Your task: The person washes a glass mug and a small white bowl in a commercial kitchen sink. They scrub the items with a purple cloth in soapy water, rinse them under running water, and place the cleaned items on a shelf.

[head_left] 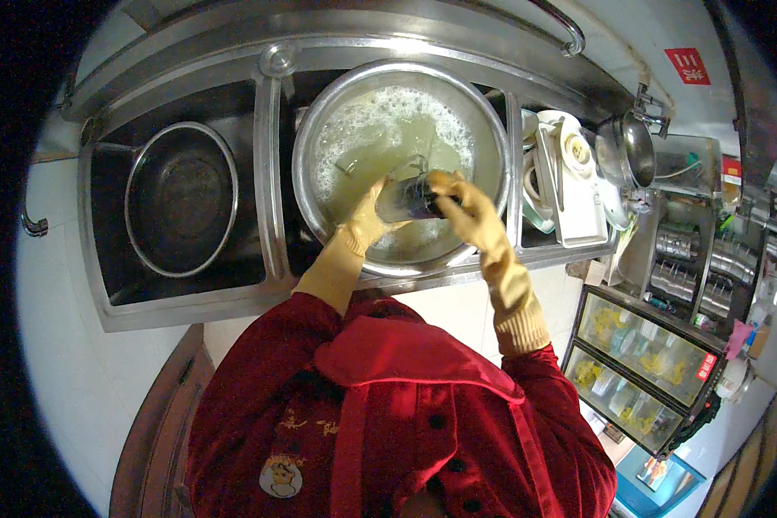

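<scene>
My left hand (366, 219), in a yellow rubber glove, holds a clear vessel (395, 199) with a dark end, tilted sideways over the large round metal basin (303, 175). My right hand (471, 206), in a matching glove, grips the vessel's dark end, its fingers slightly blurred. Something brownish-orange (439, 179) shows at those fingers; I cannot tell whether it is a sponge or part of the glove. Cloudy soapy water (362, 152) with white foam fills the basin. Clear objects show in it behind the vessel, their shapes hard to make out.
The basin sits in the middle bay of a stainless steel sink (271, 194). An oval-looking metal tub (232, 201) stands in the left bay. White dishes and trays (583, 217) crowd the right bay. Metal pans (638, 152), a tap (651, 107) and a glass-doored cabinet (634, 346) are farther right.
</scene>
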A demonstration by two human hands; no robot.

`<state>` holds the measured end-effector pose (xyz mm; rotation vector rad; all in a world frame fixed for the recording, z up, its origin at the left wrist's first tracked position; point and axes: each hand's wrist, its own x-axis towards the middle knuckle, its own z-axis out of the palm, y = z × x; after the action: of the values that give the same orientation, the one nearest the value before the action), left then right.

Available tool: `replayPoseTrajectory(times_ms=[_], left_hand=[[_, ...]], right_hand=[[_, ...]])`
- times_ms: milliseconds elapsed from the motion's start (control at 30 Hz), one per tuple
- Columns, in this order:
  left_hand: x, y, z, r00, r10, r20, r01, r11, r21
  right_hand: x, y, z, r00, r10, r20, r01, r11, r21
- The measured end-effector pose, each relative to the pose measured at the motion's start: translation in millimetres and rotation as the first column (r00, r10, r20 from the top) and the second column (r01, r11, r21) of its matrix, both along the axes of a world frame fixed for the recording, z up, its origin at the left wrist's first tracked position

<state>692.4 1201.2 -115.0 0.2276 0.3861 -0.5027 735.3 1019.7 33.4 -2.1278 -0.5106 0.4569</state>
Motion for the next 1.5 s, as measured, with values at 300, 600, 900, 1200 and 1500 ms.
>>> replayPoseTrajectory(times_ms=[300,600,900,1200,1500], left_hand=[[7.0,-2.2,7.9,0.997,-0.032,-0.075,0.015,0.975,-0.220],[10.5,2.4,-12.6,0.980,0.025,-0.200,-0.058,0.986,-0.157],[14.3,0.5,-10.0,0.985,0.011,-0.170,-0.041,0.983,-0.177],[20.6,-11.5,3.8,0.983,-0.047,-0.178,0.024,0.991,-0.129],[22.3,1.2,21.3,0.965,-0.024,-0.259,0.071,0.982,0.174]], right_hand=[[36.8,-64.9,-70.4,0.930,0.175,-0.324,-0.095,0.964,0.247],[13.4,-56.2,-60.3,0.777,-0.458,-0.431,0.524,0.851,0.040],[35.0,-11.3,58.8,0.956,-0.020,-0.292,-0.033,0.984,-0.173],[56.8,0.4,41.6,0.863,0.473,0.176,-0.310,0.772,-0.555],[85.5,-23.4,-51.0,0.852,0.524,-0.011,-0.313,0.490,-0.813]])
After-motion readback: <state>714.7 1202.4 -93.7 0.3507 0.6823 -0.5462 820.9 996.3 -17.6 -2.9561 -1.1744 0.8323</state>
